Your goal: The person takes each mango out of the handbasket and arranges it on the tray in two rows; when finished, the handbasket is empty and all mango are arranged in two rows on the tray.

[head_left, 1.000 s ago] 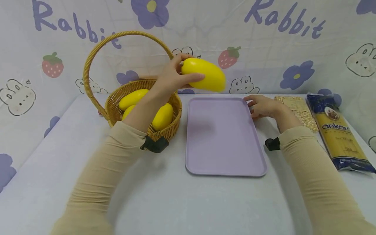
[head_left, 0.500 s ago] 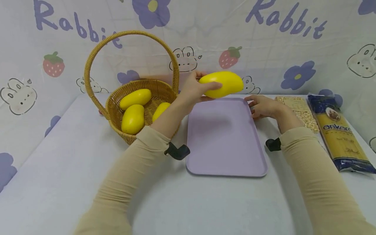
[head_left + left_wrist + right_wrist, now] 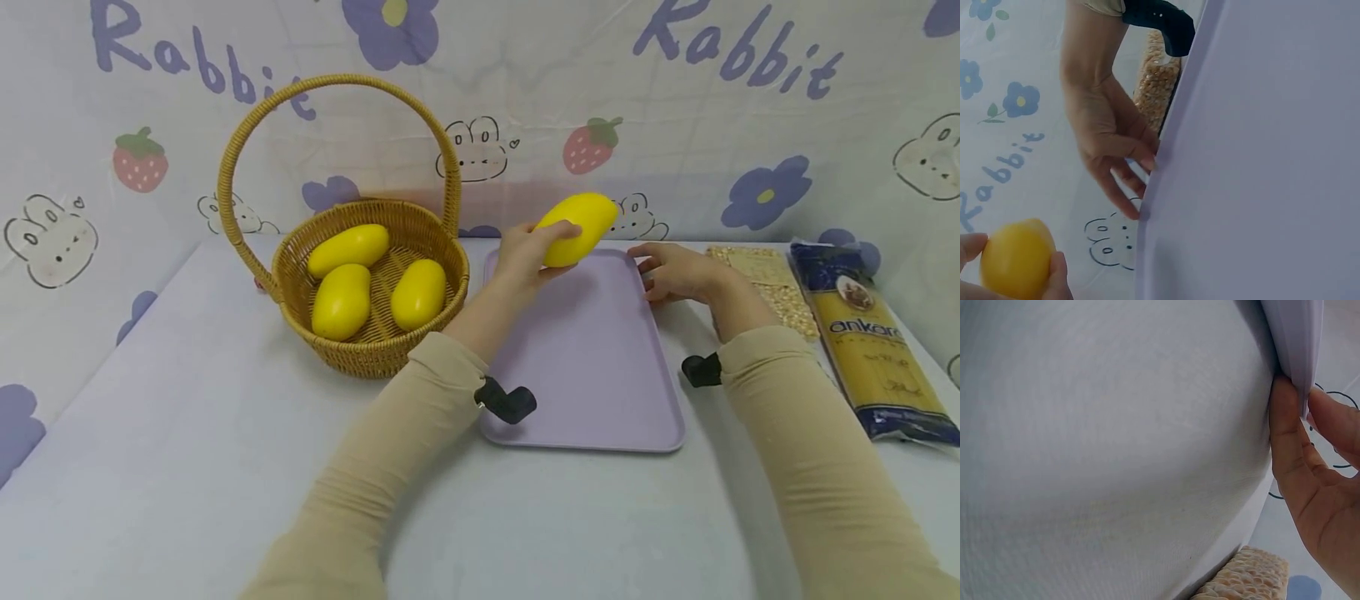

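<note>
A yellow mango [image 3: 587,223] is gripped in my left hand [image 3: 525,254], held in the air over the far part of the lilac tray [image 3: 592,367]. In the left wrist view, fingers and thumb lie on both sides of the mango [image 3: 1017,259]. My right hand [image 3: 678,273] is at the tray's far right corner. The right wrist view shows its thumb and a finger on either side of the tray's rim [image 3: 1300,344], pinching it. Left of the tray, a wicker basket [image 3: 360,360] with a tall handle holds three more mangoes [image 3: 342,302].
Beyond the right hand lie a bag of corn kernels [image 3: 780,304] and a blue-ended pack of pasta [image 3: 866,342]. A printed curtain [image 3: 525,75] with rabbits and flowers hangs behind the white table [image 3: 187,433].
My left hand has carried the mango rightward and down, from beside the basket to over the tray; the mango has turned. The right hand stays at the tray's corner.
</note>
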{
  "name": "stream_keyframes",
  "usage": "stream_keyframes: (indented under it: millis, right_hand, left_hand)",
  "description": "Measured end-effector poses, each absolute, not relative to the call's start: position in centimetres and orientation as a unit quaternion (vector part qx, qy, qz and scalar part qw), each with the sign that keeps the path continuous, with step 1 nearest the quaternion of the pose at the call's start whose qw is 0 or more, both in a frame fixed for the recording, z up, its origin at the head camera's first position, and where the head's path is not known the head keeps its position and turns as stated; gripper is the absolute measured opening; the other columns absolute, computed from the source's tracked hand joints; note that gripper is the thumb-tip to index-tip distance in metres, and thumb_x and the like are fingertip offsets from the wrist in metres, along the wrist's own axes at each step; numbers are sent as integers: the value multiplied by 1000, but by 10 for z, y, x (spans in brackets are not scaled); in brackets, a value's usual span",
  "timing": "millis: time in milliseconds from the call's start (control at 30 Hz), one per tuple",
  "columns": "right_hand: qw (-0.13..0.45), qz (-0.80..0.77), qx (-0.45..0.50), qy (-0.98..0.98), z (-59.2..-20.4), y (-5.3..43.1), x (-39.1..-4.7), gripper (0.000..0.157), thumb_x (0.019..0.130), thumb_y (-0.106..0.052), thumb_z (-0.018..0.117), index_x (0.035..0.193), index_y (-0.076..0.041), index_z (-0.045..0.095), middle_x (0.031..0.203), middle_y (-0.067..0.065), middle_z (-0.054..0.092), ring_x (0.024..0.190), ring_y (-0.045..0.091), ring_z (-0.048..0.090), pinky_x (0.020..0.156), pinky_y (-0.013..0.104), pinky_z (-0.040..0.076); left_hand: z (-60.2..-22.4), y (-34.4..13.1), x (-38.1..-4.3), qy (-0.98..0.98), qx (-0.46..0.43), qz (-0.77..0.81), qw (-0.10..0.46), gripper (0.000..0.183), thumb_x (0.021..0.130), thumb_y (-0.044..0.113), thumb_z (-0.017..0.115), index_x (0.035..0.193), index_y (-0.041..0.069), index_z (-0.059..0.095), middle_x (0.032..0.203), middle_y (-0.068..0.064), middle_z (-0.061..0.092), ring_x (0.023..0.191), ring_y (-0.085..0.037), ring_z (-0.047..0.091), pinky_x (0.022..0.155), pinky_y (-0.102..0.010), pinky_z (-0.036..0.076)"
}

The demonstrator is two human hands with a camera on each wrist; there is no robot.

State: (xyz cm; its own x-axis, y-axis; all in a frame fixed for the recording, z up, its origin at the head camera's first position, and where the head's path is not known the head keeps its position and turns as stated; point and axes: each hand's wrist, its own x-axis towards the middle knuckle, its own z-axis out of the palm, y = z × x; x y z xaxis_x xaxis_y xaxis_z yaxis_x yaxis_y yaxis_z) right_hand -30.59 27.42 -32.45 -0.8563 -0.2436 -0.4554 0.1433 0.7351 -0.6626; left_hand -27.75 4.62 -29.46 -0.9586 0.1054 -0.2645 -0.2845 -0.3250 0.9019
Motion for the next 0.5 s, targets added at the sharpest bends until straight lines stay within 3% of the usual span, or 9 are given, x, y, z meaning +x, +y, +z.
stream_keyframes:
  millis: [267, 500]
  right_hand:
    - [266, -373, -29, 889, -324, 274, -306, 82, 86, 11, 51, 157, -4, 13, 155, 31, 23, 122, 38, 41, 90, 33, 58]
    - [266, -368, -29, 890, -326, 276, -306, 82, 86, 11, 52, 158, -5, 13, 154, 32, 23, 123, 39, 41, 94, 37, 57]
  left_hand:
    - [-314, 67, -276, 558, -137, 815, 74, 53, 80, 13, 78, 127, -2, 58, 108, -6, 56, 94, -19, 59, 93, -38, 58]
    - [-323, 88, -273, 610, -206, 764, 46, 55, 75, 26, 84, 121, 3, 63, 108, -6, 61, 91, -17, 55, 90, -30, 57]
